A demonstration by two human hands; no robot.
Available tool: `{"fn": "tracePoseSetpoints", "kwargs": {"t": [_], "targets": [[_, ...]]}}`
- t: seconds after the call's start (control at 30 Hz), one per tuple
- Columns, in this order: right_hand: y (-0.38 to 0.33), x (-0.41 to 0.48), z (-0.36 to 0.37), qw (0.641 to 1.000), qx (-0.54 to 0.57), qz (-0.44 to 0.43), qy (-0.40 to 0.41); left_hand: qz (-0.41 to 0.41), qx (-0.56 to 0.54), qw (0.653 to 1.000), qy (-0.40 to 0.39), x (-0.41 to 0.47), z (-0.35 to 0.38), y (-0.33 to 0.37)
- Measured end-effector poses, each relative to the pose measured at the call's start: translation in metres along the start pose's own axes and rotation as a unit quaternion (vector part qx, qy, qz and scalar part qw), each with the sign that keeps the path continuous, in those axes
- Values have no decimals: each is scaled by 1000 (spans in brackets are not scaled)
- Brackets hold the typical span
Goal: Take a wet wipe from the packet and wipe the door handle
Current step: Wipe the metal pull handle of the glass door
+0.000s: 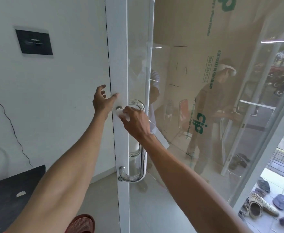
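Observation:
A chrome U-shaped door handle is fixed upright on the white frame of a glass door. My right hand is shut on a white wet wipe and presses it against the handle's upper end, close to the top mount. My left hand is open with spread fingers, its fingertips resting on the door frame just left of and above that mount. The wet wipe packet is not in view.
A white wall with a black sign and a long crack lies to the left. A dark table corner sits at lower left, a red mesh object below. Shoes lie outside beyond the glass.

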State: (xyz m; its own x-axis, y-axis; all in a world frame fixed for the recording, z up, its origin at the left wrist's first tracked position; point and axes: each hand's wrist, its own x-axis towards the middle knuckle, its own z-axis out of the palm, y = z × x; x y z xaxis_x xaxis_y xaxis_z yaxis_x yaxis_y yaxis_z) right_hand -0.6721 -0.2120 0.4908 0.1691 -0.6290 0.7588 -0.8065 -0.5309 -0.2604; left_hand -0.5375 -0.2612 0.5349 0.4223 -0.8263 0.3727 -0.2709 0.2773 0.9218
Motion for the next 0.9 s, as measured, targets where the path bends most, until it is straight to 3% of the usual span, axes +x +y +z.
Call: {"fn": "tracePoseSetpoints", "kwargs": {"t": [0.1, 0.17, 0.33, 0.47, 0.7, 0.9], "targets": [[5, -2, -1, 999, -44, 4, 6, 17, -24, 996, -82, 13, -1, 1], [1, 3, -2, 995, -99, -4, -8, 31, -26, 995, -96, 18, 2, 1], [-23, 29, 2, 959, -243, -67, -128, 20, -52, 993, -100, 20, 5, -2], [-34, 32, 16, 940, -287, -61, -174, 34, -30, 993, -109, 23, 4, -1], [-16, 4, 14, 956, -272, -43, -102, 43, -36, 989, -138, 28, 4, -6], [-33, 20, 14, 915, -350, -31, -198, 24, -41, 986, -160, 31, 3, -6]]}}
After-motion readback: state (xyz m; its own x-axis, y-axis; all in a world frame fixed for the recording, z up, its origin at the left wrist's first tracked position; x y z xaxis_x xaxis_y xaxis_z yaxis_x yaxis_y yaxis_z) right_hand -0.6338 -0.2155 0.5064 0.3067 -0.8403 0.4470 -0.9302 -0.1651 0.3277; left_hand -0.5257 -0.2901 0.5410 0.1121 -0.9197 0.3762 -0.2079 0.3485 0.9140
